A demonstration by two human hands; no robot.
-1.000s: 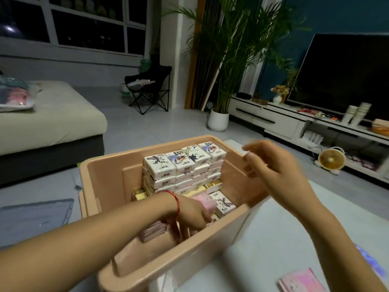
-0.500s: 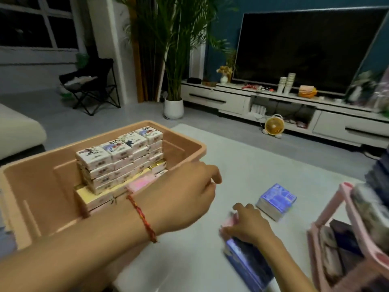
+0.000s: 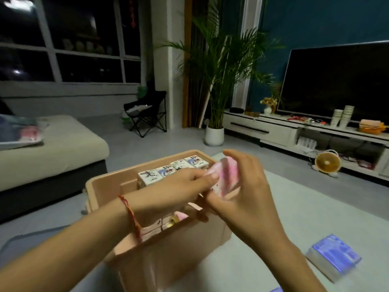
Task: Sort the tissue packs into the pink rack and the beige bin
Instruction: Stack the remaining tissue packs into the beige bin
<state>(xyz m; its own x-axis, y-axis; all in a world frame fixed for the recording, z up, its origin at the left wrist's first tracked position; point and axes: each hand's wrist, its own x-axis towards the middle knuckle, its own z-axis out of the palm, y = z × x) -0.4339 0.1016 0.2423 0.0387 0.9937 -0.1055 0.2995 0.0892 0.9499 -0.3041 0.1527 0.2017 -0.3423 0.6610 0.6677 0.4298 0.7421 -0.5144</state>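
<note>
Pale surface [image 3: 315, 207] is bearing beige bin [image 3: 168, 260] of stacked white tissue packs [image 3: 168, 171]. Left hand [image 3: 174, 190] and right hand [image 3: 242, 199] are gripping pink tissue pack [image 3: 228, 175] above it; blue tissue pack [image 3: 334, 256] is lying apart.

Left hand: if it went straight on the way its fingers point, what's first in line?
The pink tissue pack: the left hand pinches its near edge above the beige bin. Just past it is the right hand, gripping the same pack.

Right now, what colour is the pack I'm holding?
Pink; the pack shows best in the head view.
</note>
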